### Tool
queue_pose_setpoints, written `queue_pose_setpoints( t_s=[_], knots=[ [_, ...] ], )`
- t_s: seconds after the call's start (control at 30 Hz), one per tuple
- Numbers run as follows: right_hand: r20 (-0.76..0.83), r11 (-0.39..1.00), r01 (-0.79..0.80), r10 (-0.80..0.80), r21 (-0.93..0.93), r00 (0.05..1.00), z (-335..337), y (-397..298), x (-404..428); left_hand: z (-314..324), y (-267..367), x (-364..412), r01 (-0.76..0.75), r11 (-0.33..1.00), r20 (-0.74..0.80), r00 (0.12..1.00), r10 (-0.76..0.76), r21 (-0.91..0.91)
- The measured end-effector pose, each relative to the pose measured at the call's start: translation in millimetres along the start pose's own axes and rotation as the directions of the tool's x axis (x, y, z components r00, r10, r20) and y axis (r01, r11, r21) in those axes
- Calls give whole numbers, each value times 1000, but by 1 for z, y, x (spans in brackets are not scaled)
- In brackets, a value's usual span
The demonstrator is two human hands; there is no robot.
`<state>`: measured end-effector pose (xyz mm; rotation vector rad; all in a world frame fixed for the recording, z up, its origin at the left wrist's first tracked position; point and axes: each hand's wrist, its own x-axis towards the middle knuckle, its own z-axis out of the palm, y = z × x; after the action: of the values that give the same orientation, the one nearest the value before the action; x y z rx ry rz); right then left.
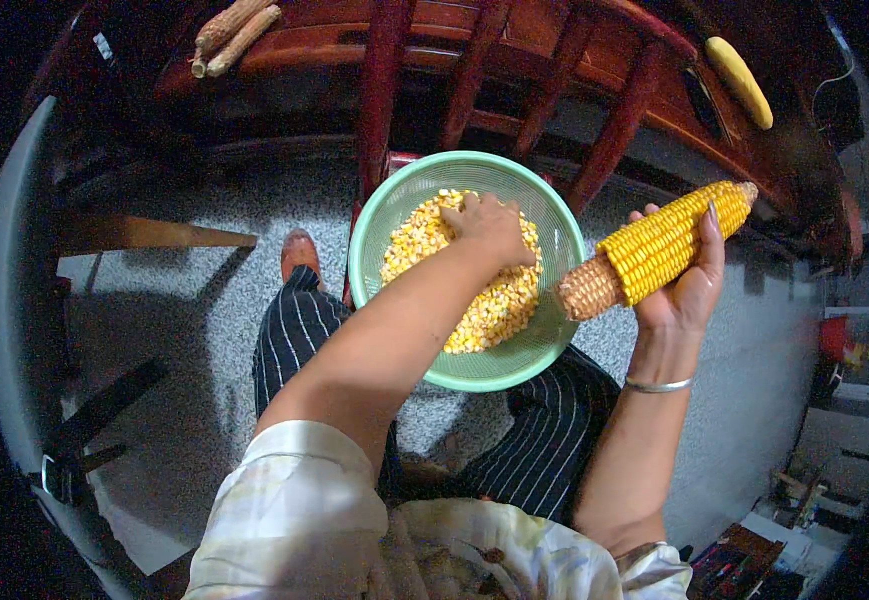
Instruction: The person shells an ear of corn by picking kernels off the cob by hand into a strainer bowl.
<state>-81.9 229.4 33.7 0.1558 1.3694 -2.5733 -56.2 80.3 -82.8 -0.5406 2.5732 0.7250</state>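
Observation:
A partly stripped corn cob (667, 244) rests in my right hand (693, 281), raised to the right of the basket. Yellow kernels cover most of it, while the lower left end is bare. My left hand (490, 229) reaches into a green mesh plastic basket (365, 274), palm down on the loose corn kernels (490, 319). Its thumb and fingers are spread; the fingertips are partly hidden among the kernels. No cob shows in that hand.
Bare cobs (235, 34) lie on dark wooden furniture at the upper left. Another yellow ear of corn (738, 82) sits at the upper right. Wooden chair slats (472, 82) rise behind the basket. A wooden leg (156, 232) stands at left above the speckled floor (232, 330).

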Motion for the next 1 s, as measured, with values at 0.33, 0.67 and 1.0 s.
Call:
queue_pose_setpoints(
  t_s=[0.33,0.67,1.0],
  knots=[
    [-13,998,-1,2,66,1000,3,7,-3,42,-2,-3,-177,971,-161,966,202,159],
    [43,988,-43,37,150,998,7,11,3,40,-22,22,-427,882,82,889,450,-200],
    [26,990,-5,1,141,1000,3,7,4,-30,-81,-16,-152,917,51,982,183,-369]
  ],
)
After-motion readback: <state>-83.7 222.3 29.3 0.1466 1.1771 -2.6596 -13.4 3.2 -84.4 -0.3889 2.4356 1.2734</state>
